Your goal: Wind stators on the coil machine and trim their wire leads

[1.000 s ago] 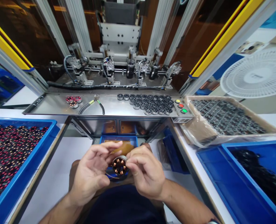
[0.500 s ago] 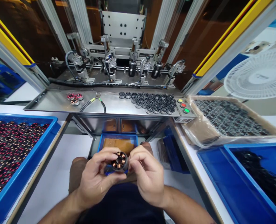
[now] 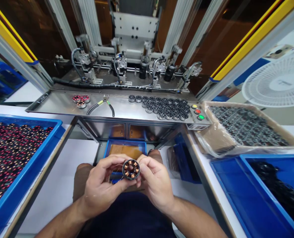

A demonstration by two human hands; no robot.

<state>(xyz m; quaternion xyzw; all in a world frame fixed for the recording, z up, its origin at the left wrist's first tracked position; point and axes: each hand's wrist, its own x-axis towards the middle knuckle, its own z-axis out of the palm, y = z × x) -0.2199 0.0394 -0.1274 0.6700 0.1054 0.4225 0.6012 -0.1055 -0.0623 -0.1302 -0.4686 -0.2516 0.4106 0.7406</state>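
A round motor stator with copper coils inside a dark ring is held over my lap, its open face turned up toward me. My left hand grips it from the left, thumb below and fingers above. Thin copper wires stick out on that side, near the left fingers. At the ring's right edge, the bent fingers and thumb of my right hand close against the rim. Whether a wire is also pinched there is hidden.
Wire cutters, a few wound stators and many dark stator cores lie on the metal ledge. Blue bins stand left and right. A button box and a carton sit right. Machine fixtures stand behind.
The stator has shifted slightly right and its coil face has turned more squarely toward me. My right fingers have come against its rim. The view has moved slightly.
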